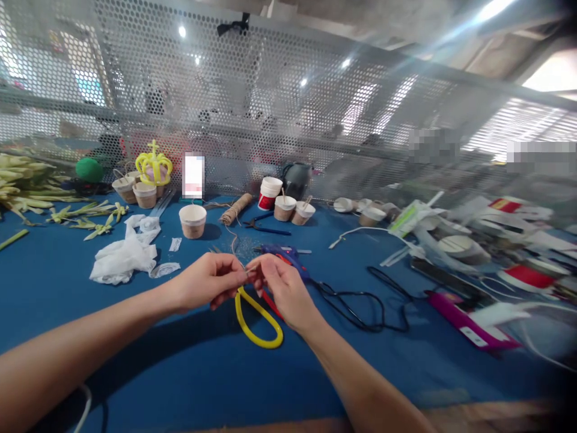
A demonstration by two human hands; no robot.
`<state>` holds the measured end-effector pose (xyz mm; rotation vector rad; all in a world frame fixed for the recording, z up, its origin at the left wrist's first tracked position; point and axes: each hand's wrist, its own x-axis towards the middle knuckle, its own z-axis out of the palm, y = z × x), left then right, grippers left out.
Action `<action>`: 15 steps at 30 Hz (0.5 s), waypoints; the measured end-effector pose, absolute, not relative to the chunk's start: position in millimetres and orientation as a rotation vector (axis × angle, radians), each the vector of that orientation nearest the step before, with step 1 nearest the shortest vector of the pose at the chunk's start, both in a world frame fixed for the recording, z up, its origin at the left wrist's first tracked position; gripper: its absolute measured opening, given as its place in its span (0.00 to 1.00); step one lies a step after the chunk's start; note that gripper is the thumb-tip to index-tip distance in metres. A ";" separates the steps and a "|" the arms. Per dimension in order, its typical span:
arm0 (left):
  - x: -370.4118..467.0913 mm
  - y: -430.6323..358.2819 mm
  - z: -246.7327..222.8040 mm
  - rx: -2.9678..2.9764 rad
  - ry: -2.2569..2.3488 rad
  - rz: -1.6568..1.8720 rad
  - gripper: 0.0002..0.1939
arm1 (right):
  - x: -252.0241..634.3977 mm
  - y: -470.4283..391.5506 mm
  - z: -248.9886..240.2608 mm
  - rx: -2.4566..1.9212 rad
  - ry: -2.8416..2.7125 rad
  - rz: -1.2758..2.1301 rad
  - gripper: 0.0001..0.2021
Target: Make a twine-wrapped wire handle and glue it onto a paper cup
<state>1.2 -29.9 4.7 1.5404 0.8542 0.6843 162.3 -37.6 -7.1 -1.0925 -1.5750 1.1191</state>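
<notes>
Both my hands meet near the middle, over a blue table. My left hand (214,279) is closed, thumb against fingers, on a thin brown twine (234,240). My right hand (282,288) pinches the same twine right beside it, with the fingertips almost touching. From there the twine runs back to its roll (237,209). Below the hands lies a pair of scissors with a yellow loop handle (259,344); the hands partly hide it. Just behind my right hand rests a blue glue gun (288,257). A paper cup wrapped in twine (193,222) stands beyond my left hand.
Blue-handled pliers (270,230) lie behind the glue gun. A black cord (360,294) loops at right, near a purple box (471,322) and cluttered packaging. Crumpled white plastic (128,252) lies left. More cups (285,208) and a yellow crown-shaped piece (154,168) stand along the perforated metal screen (270,90).
</notes>
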 end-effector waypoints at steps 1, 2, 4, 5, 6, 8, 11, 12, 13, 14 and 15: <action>1.6 -29.7 4.5 1.547 0.855 0.680 0.13 | 162.5 -37.0 -8.0 -1.115 -1.550 1.120 0.21; 2.1 -29.6 4.3 1.556 0.861 0.671 0.13 | 162.7 -36.7 -8.8 -1.143 -1.545 1.103 0.23; 3.0 -29.9 3.9 1.572 0.885 0.648 0.13 | 162.8 -36.9 -9.8 -1.190 -1.614 1.030 0.23; 3.3 -30.1 3.8 1.583 0.895 0.636 0.13 | 162.6 -37.3 -9.9 -1.202 -1.668 0.982 0.22; 3.3 -30.3 3.8 1.597 0.902 0.624 0.13 | 162.5 -38.0 -9.7 -1.207 -1.718 0.934 0.21; 2.9 -30.5 4.1 1.629 0.902 0.600 0.13 | 162.3 -39.2 -8.5 -1.211 -1.787 0.863 0.18; 1.0 -29.6 5.5 1.663 0.906 0.547 0.14 | 162.7 -39.8 -6.1 -1.207 -1.813 0.823 0.15; 0.2 -29.1 6.0 1.665 0.914 0.529 0.14 | 163.1 -39.6 -5.6 -1.202 -1.812 0.818 0.14; -0.5 -28.6 6.5 1.662 0.922 0.516 0.13 | 163.4 -39.1 -5.4 -1.194 -1.810 0.820 0.13; -1.1 -28.0 6.9 1.656 0.928 0.512 0.13 | 163.6 -38.5 -5.4 -1.182 -1.800 0.835 0.12; -1.5 -27.5 7.2 1.647 0.931 0.517 0.12 | 163.7 -37.8 -5.8 -1.168 -1.779 0.868 0.12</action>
